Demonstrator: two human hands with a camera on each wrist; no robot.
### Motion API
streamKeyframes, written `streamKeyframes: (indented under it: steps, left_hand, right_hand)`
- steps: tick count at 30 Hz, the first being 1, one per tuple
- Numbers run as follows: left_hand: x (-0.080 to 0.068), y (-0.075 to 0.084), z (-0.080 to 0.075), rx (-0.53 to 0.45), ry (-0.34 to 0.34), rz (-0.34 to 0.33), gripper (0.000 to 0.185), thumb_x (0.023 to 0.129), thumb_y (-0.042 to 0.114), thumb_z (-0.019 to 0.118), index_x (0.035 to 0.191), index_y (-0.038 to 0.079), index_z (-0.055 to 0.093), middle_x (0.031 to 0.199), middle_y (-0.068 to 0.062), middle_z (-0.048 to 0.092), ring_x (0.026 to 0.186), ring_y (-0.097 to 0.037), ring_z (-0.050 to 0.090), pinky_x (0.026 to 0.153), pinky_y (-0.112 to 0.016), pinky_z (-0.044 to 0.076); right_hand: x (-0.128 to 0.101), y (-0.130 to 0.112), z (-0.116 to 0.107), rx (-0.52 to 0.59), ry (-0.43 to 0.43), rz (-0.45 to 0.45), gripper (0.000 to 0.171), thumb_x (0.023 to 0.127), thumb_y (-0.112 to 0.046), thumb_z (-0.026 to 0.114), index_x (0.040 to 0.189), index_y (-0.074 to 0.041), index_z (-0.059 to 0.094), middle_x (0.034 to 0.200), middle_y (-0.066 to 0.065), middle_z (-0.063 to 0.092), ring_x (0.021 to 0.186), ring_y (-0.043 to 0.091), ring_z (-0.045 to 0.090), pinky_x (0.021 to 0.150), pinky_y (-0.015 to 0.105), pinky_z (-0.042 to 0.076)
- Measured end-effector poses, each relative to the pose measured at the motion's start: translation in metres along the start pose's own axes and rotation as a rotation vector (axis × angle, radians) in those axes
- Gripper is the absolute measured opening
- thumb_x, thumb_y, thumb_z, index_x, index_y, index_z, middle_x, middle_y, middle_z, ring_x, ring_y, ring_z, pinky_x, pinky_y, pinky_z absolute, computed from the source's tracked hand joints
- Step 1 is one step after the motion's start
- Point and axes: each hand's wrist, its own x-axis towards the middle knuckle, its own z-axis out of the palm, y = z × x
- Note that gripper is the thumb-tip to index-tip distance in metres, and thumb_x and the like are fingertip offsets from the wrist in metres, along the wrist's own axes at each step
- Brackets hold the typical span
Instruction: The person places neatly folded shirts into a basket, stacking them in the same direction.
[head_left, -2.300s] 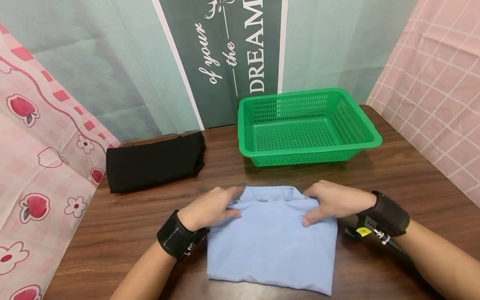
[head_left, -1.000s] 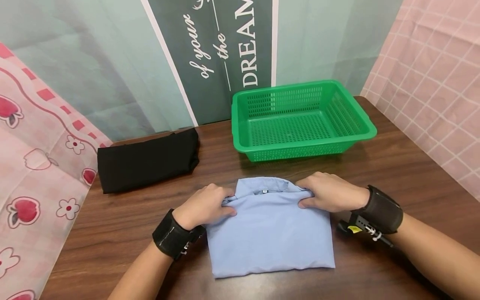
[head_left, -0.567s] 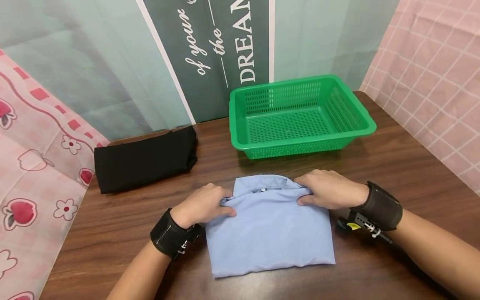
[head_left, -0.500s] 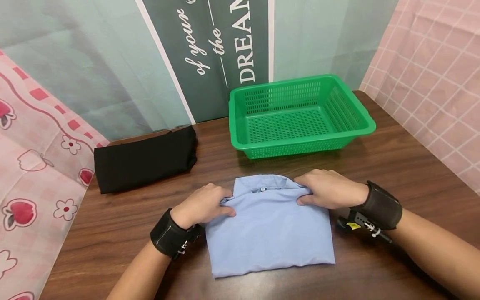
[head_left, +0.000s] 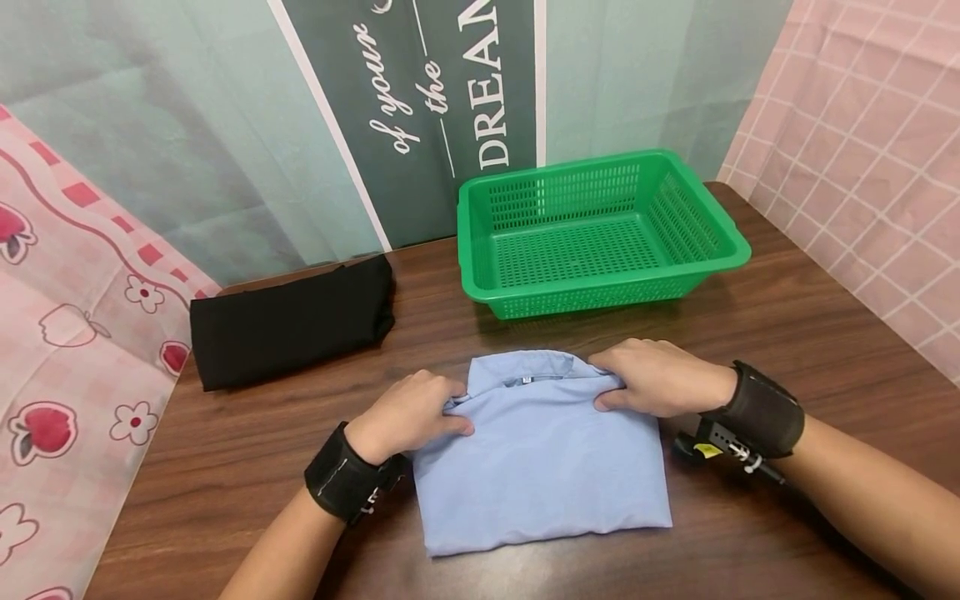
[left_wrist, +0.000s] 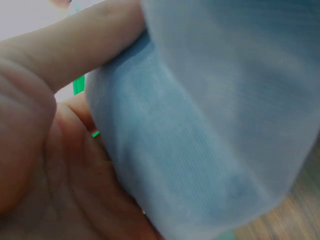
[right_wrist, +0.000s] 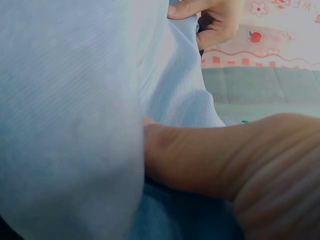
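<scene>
A light blue collared shirt (head_left: 547,467), folded into a rough rectangle, is at the front of the table with its collar (head_left: 525,364) toward the back. At its upper left my left hand (head_left: 412,414) pinches the cloth, thumb on the near face and fingers behind. Opposite, the right hand (head_left: 660,379) grips the upper right shoulder in the same way. Up close in the left wrist view, the shirt's cloth (left_wrist: 175,140) hangs between thumb and fingers. The right wrist view shows the right thumb (right_wrist: 190,155) against the fabric, with the left hand (right_wrist: 220,20) beyond.
A green plastic basket (head_left: 600,287), with nothing in it, stands behind the shirt to the right. Folded black cloth (head_left: 292,325) lies at the back left of the wooden table (head_left: 247,467). Patterned curtains (head_left: 225,150) close off the back and both sides.
Both hands have tightened on the shirt's top corners, and its lower edge has straightened and shifted slightly away from me. Over the last half second hands and shirt stay nearly still.
</scene>
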Motion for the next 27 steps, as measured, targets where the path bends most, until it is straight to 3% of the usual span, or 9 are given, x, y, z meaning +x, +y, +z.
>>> streamKeyframes:
  steps: [27]
  left_hand:
    - [-0.0004,0.0027,0.0020,0.022,0.016,-0.021,0.038,0.090,0.029,0.085,0.073,0.018,0.053,0.066,0.011,0.033,0.062,-0.007,0.042,0.057,-0.025,0.036]
  right_hand:
    - [0.0000,0.0029,0.0016,0.013,-0.004,-0.017,0.017,0.093,-0.033,0.081,0.095,-0.025,0.066,0.085,-0.014,0.063,0.078,0.005,0.056,0.063,0.031,0.048]
